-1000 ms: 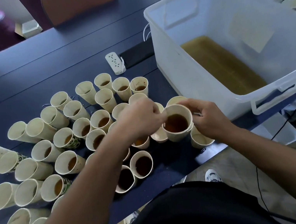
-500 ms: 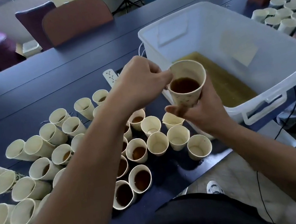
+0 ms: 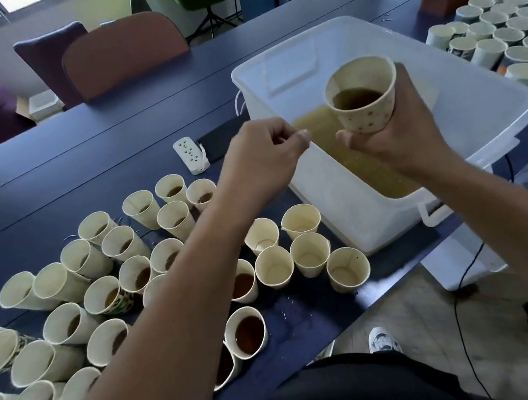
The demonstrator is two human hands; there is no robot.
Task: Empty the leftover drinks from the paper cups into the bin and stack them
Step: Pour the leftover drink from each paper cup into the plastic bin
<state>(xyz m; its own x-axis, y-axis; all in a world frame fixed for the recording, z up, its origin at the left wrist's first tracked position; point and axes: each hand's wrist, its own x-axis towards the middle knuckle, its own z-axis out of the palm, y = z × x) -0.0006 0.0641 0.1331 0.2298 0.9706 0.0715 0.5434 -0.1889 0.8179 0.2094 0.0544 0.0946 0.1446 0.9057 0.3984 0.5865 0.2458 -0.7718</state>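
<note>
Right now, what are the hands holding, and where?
The right hand grips the paper cup round its lower body. The left hand holds nothing visible.

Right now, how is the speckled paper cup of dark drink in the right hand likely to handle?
The speckled paper cup looks thin-walled, so the right hand could probably dent it by squeezing. Partly filled with dark liquid, it is likely bottom-heavy and apt to slosh. Held over the white plastic bin, a spill would probably land inside.
</note>
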